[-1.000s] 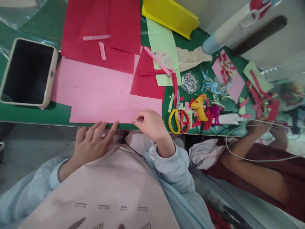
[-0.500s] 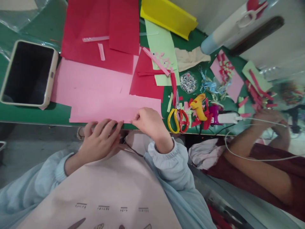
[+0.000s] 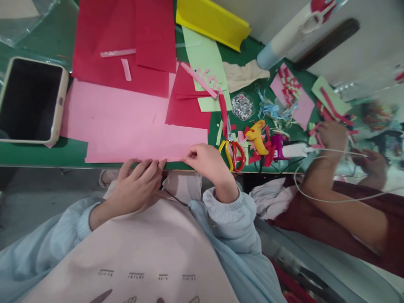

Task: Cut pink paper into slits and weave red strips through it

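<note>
A sheet of pink paper point(image 3: 142, 145) lies along the table's near edge, its front border showing a narrow fold. My left hand point(image 3: 137, 185) rests at that border with the fingertips on the paper, fingers side by side and slightly bent. Farther right along the same border, my right hand point(image 3: 206, 162) pinches the paper's edge between thumb and curled fingers. Scissors point(image 3: 232, 155) with yellow and red handles lie just beyond my right hand. More pink paper point(image 3: 104, 105) and red paper point(image 3: 151, 82) spread out behind the sheet.
A phone point(image 3: 31, 99) lies at the left. To the right are a yellow glue gun point(image 3: 258, 136), a dish of googly eyes point(image 3: 242, 106), paper scraps and a white cable point(image 3: 318, 198). Farther right, a co-worker's hand point(image 3: 333, 132) is over the table. A yellow folded sheet point(image 3: 213, 21) stands behind.
My right hand has slid a little to the right along the paper's edge, away from my left hand. The view has shifted slightly. The co-worker's hands have moved apart.
</note>
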The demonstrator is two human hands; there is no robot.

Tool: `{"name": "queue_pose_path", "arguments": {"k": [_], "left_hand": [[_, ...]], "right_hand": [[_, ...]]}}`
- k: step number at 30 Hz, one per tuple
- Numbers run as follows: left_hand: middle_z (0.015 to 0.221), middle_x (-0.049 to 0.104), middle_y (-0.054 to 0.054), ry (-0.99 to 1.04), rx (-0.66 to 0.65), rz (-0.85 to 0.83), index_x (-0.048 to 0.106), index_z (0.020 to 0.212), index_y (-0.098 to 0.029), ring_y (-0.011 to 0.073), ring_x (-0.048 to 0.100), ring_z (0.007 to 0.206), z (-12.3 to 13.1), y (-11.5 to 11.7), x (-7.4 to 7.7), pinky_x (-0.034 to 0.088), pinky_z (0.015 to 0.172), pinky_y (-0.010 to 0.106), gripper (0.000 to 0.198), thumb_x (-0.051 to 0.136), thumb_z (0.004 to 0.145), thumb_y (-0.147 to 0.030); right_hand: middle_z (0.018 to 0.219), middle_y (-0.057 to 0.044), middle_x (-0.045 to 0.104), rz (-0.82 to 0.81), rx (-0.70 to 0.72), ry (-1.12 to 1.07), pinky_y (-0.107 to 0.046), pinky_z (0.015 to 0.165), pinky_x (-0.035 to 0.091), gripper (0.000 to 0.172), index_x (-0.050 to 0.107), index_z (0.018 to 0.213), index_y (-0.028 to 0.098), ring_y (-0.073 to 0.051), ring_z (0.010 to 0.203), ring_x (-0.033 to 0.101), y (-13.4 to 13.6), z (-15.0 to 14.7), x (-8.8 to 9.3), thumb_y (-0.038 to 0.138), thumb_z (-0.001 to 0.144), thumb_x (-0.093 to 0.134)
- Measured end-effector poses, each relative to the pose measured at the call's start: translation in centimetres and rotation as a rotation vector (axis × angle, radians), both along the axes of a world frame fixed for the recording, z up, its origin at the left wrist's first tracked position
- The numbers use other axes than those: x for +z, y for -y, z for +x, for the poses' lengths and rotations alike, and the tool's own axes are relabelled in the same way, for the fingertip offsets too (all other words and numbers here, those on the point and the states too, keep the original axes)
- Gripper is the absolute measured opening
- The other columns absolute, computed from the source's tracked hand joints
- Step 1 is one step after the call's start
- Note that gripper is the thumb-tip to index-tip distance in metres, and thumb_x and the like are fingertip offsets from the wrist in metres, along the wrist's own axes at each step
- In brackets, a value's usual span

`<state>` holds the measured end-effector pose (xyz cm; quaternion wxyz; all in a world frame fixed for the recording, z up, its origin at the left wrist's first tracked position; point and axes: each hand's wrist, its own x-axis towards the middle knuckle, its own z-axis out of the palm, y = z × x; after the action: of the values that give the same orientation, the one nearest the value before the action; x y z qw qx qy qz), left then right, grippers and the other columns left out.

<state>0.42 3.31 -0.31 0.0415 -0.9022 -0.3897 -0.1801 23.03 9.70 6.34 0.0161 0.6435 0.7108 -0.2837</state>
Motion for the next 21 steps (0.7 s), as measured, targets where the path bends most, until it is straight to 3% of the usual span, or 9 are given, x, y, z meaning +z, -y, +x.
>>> {"name": "queue_pose_path", "arguments": {"k": [4, 12, 21], "left_hand": [[0.119, 0.07, 0.012, 0.016, 0.007, -0.051, 0.029, 0.158, -0.018, 0.0274, 0.064, 0.106, -0.2, 0.1, -0.2, 0.038, 0.107, 0.046, 0.071, 0.058, 0.093, -0.022], [0.111, 0.073, 0.013, 0.002, 0.023, 0.065, 0.046, 0.148, -0.014, 0.0263, 0.066, 0.093, -0.7, 0.0, 0.8, 0.039, 0.105, 0.048, 0.061, 0.062, 0.09, -0.022], [0.116, 0.068, 0.016, 0.033, -0.039, -0.011, 0.045, 0.148, -0.013, 0.0287, 0.066, 0.105, -0.1, -0.3, -0.2, 0.05, 0.099, 0.042, 0.06, 0.06, 0.09, -0.023]], "right_hand": [[0.079, -0.002, 0.071, 0.022, -0.083, -0.058, -0.024, 0.069, 0.037, 0.021, 0.071, 0.073, 0.016, -0.013, 0.075, 0.06, 0.5, 1.3, -0.2, 0.032, 0.087, 0.071], [0.083, -0.002, 0.069, 0.049, -0.056, -0.045, -0.025, 0.073, 0.037, 0.022, 0.069, 0.075, 0.016, -0.014, 0.08, 0.058, 1.5, 0.4, -1.0, 0.033, 0.089, 0.07], [0.084, -0.003, 0.067, 0.05, -0.04, 0.004, -0.027, 0.076, 0.038, 0.023, 0.068, 0.076, 0.017, -0.015, 0.083, 0.058, 1.6, 0.3, -1.5, 0.035, 0.091, 0.068]]}}
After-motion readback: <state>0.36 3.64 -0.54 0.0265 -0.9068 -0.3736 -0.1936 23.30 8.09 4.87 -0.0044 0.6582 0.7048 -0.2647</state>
